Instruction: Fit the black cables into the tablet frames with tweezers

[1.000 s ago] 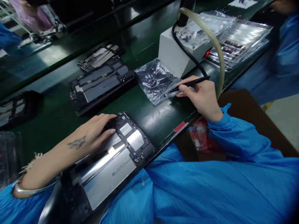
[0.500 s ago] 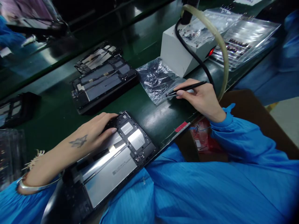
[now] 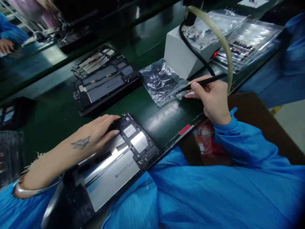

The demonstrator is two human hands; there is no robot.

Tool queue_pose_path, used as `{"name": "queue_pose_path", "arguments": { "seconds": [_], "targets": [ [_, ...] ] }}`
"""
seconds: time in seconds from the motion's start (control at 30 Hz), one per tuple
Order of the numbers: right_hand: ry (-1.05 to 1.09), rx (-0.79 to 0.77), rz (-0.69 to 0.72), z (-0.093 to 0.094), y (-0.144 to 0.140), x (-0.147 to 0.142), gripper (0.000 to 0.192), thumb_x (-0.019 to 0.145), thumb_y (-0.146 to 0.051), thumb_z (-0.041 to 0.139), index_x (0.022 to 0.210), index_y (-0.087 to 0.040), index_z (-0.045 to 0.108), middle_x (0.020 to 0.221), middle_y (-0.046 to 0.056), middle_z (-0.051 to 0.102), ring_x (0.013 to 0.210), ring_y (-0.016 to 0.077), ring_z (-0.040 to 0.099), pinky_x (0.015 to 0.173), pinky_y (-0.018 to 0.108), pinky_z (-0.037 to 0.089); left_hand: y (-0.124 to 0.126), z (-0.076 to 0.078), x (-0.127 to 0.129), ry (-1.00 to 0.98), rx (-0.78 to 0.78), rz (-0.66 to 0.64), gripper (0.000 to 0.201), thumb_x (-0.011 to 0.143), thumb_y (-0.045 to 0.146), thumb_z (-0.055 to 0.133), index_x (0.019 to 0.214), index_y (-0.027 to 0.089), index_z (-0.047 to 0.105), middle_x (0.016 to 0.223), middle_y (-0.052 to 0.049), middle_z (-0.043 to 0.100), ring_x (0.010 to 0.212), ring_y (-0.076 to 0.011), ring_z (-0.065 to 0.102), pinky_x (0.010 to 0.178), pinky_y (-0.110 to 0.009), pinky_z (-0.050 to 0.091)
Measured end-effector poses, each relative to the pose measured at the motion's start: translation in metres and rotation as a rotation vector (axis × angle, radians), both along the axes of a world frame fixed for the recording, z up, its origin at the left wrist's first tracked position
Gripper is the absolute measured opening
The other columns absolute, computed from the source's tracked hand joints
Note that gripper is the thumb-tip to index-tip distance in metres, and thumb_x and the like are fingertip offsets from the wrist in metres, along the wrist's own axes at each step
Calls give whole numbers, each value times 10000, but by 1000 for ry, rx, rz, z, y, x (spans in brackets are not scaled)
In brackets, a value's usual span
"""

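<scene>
My left hand (image 3: 101, 132) grips the upper left edge of an opened tablet (image 3: 111, 181), fingers at its far side and thumb over the inner face. The tablet lies tilted at the bench's front edge, its silver battery and metal plates showing. Black tweezers (image 3: 202, 82) are pinched in my right hand (image 3: 213, 98), points down and to the left. Their tips are over the near edge of a clear plastic bag (image 3: 162, 84) that has small dark bits in it. Whether the tips hold a bit is too small to tell.
Opened tablet bodies (image 3: 107, 81) are stacked beyond my left hand, with another dark stack (image 3: 14, 109) at far left. A white box (image 3: 179, 51) with a red-lit switch, a black cable and a pale hose (image 3: 226, 47) stands behind the bag. Plastic trays (image 3: 250, 44) lie right. A co-worker's hand (image 3: 6, 46) shows at upper left.
My right hand has turned and shifted slightly right, and the tweezers with it; their tips stay over the bag's near edge. My left hand and the tablet hold still.
</scene>
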State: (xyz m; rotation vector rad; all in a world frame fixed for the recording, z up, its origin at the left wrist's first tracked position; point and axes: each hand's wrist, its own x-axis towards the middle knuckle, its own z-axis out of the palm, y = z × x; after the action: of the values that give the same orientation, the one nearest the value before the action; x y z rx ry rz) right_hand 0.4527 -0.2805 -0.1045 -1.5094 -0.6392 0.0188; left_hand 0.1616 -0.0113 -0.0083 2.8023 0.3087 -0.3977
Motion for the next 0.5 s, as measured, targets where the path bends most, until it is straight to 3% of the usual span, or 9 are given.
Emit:
{"name": "queue_pose_path", "arguments": {
  "seconds": [0.17,0.5],
  "targets": [
    [-74,-63,47,-4,-1,2,380,851,-610,820,931,-243,760,937,23,705,859,189,738,705,311,715,-10,8,4,-35,-1,-17,573,1051,659,392,1470,289,518,1389,-73,648,1185,-312,672,1058,-481,553],
    [-216,-172,71,2,-4,-4,341,912,-582,763,953,-244,767,968,27,725,852,195,736,735,325,696,-5,3,1,-12,-19,26,546,1042,664,418,1485,353,491,1419,-35,628,1207,-298,664,1044,-437,560]
  ]
}}
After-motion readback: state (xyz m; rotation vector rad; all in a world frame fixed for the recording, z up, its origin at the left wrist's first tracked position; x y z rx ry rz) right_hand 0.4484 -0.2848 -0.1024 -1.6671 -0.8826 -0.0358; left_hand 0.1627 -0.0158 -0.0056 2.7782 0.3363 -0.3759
